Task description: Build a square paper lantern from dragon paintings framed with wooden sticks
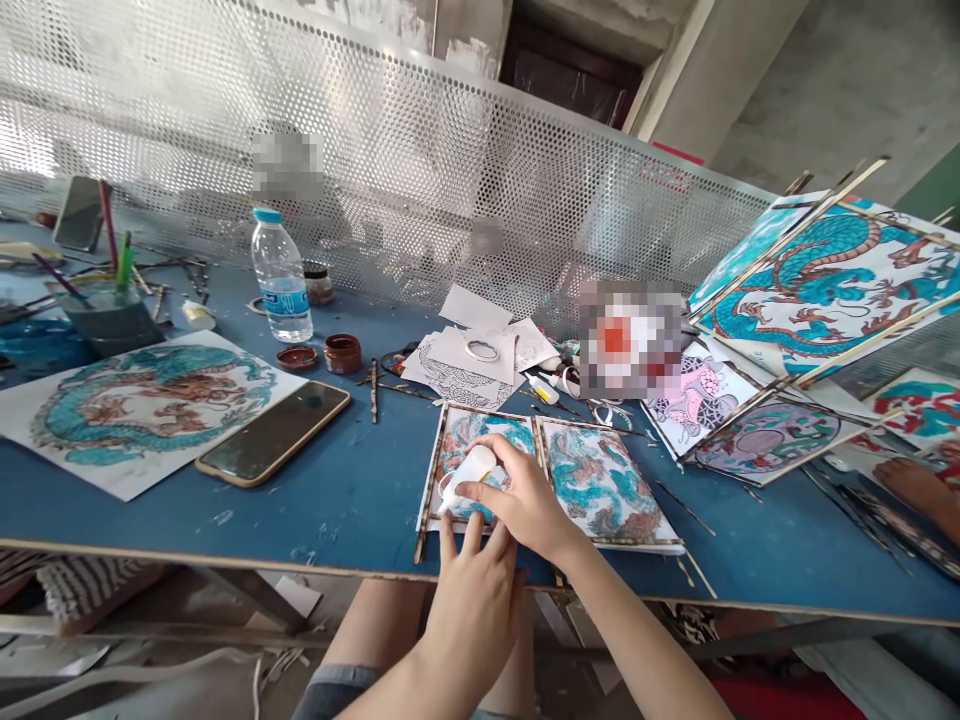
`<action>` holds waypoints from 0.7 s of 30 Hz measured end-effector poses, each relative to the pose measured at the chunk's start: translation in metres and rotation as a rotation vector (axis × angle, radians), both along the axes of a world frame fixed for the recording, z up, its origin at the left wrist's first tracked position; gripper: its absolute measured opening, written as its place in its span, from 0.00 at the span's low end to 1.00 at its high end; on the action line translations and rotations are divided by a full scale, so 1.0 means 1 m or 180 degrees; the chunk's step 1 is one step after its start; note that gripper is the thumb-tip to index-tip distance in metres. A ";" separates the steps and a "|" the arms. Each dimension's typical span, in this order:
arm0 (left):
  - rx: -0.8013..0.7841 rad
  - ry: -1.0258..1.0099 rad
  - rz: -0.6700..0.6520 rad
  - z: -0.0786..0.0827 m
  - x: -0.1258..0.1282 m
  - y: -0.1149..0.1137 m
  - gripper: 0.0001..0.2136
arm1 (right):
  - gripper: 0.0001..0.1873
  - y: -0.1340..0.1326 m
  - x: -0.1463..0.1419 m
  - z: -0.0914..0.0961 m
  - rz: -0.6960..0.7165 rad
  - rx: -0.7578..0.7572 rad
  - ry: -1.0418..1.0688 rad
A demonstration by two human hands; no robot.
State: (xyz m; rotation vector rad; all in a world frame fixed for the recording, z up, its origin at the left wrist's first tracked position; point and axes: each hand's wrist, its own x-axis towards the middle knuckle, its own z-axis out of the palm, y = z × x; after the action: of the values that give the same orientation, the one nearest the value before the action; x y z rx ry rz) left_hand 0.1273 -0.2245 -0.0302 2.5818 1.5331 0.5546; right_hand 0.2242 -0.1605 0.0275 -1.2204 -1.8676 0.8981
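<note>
Between the thumb and fingers of my right hand is a small white squeeze bottle, like a glue bottle. It is tilted, its nozzle pointing down and left over the left painted panel. My left hand has its fingers spread, with the tips at that panel's lower edge. Thin dark sticks frame the panel. Joined to its right is a second painted panel in turquoise and brown. My hands hide part of the left panel.
Left lie a phone and a dragon painting. Behind stand a water bottle and a brown paint jar. Paper sheets lie before a perforated metal screen. A stick-framed painted lantern stands right, near another person's hand.
</note>
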 end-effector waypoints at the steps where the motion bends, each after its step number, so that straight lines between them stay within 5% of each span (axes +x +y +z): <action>1: 0.0009 -0.0016 0.0006 0.000 0.000 0.000 0.19 | 0.15 0.000 -0.001 0.000 0.0028 0.0002 -0.0069; 21: 0.0346 -0.0073 0.0097 -0.010 0.006 -0.003 0.18 | 0.12 0.004 -0.013 0.002 0.0168 0.0152 -0.0261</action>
State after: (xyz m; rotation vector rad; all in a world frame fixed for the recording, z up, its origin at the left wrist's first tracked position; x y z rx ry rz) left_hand 0.1334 -0.2276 -0.0404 2.6246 1.5798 0.6869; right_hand 0.2111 -0.1565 0.0299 -1.2003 -1.9832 0.8380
